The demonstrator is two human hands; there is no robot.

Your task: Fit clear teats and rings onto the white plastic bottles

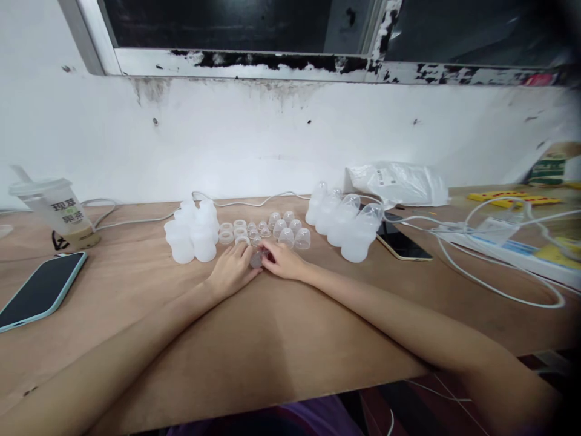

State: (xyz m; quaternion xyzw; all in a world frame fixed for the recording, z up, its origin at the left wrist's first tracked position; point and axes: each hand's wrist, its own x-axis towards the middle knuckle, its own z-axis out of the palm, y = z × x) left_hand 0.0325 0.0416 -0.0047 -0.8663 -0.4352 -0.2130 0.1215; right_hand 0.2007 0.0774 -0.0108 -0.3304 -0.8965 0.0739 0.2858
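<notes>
My left hand (232, 268) and my right hand (284, 260) meet low over the table. Between them is a small translucent plastic piece (256, 260), its exact kind partly hidden by my fingers. The left thumb and fingers close round its left side, and the right fingers are bent against the other side. Just beyond my hands lie several clear rings (239, 224), several small bottle nipples (264, 228) and several clear dome caps (302, 238). White feeding bottles without caps (193, 233) are grouped at the left. To the right stand capped bottles (356, 233) in a slanting row.
A drink cup (68, 212) and a phone (43, 287) are on the left. Farther right are a second phone (403, 241), a plastic bag (399, 181) and a power strip (508, 251) with loose white cables. A white wall (254, 139) bounds the table's back.
</notes>
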